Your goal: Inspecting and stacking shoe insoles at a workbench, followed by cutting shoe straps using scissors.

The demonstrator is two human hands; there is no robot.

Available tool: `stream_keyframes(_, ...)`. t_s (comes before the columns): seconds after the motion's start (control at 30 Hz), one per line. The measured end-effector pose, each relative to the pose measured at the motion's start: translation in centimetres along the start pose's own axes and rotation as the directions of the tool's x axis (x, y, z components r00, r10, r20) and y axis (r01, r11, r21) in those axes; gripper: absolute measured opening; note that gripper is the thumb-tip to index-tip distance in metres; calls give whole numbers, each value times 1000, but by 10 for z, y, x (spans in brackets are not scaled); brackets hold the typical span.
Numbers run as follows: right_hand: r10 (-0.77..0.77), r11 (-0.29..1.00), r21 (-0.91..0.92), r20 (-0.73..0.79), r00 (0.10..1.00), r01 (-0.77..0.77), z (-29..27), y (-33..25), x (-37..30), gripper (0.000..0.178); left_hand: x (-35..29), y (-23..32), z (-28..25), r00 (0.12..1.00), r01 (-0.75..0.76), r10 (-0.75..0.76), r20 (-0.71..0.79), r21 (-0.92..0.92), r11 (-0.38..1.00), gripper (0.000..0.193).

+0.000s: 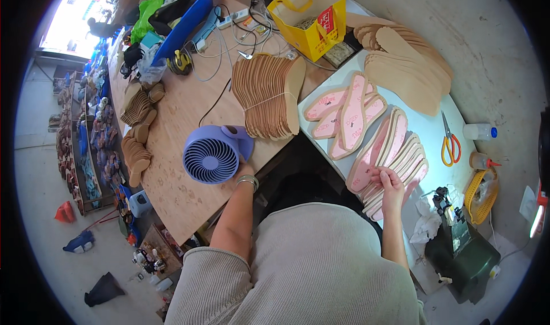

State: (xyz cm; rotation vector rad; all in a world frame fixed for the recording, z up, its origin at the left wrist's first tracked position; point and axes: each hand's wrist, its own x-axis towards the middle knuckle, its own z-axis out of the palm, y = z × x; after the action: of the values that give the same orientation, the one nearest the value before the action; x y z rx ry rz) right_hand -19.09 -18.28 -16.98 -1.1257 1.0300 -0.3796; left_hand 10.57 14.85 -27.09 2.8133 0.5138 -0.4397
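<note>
My left hand (246, 170) is against the near right side of a round purple desk fan (211, 161), beside its base; its fingers are mostly hidden. Over a row of overlapping pink-topped insoles (395, 164), my right hand (391, 184) has its fingers curled together with the thumb. Whatever lies between those fingertips is too small to make out. More pink insoles (351, 116) with tan edges lie crossed in a loose pile just beyond. Past the fan, a thick bundle of brown insole-shaped pieces (268, 96) is tied with a band.
Tan sole sheets (401, 73) fan out at the far right, near orange-handled scissors (450, 144) and a clear bottle (480, 132). A yellow bag (309, 27), cables and a blue bin (186, 30) stand at the back. Brown stacks (136, 153) line the left table edge.
</note>
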Motion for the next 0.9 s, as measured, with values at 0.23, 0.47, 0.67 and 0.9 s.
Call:
stream_keyframes(0.23,0,1000,-11,11,1000,0,0,-1,-1,18,-13,9,-6,992,124,-122,23,-97,988,49)
stream_keyframes(0.47,-12,1000,-24,-1,1000,12,1,1,0,18,-32,40,-25,970,232,-217,106,-165,959,50)
stream_keyframes(0.67,-28,1000,-6,8,1000,28,1,1,-2,18,7,-9,20,993,111,-115,-35,-103,988,51)
stream_keyframes(0.9,-27,999,-18,17,999,27,0,0,-4,19,13,-27,30,997,-28,12,-76,-206,978,45)
